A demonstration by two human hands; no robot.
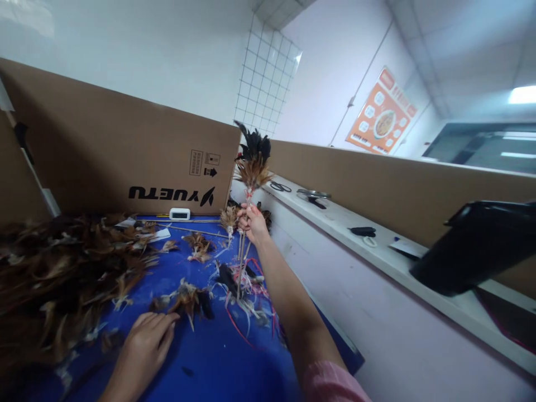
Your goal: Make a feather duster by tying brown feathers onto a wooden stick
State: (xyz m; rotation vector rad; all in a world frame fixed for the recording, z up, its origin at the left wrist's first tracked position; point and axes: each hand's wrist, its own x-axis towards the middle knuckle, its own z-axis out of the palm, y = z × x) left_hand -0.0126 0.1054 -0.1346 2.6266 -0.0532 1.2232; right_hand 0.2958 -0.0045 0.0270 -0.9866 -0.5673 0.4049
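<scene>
Upright in my right hand (252,222) is a feather duster (253,170) with black feathers at the tip and brown ones below. My fingers close around it just under its feathers, and thin sticks (240,257) run down from there to the table. On the blue tabletop (221,357), my left hand (146,343) has its fingers curled, with the fingertips at the edge of a small tuft of brown and black feathers (188,301). A large heap of loose brown feathers (71,273) lies to the left of it.
Cardboard panels (167,139) stand behind the table. Pink and white strings (247,285) lie around the sticks. Farther back are a small white digital display (180,214) and more feather tufts (198,247). A white ledge (335,218) at right bears scissors (280,186) and a black container (473,251).
</scene>
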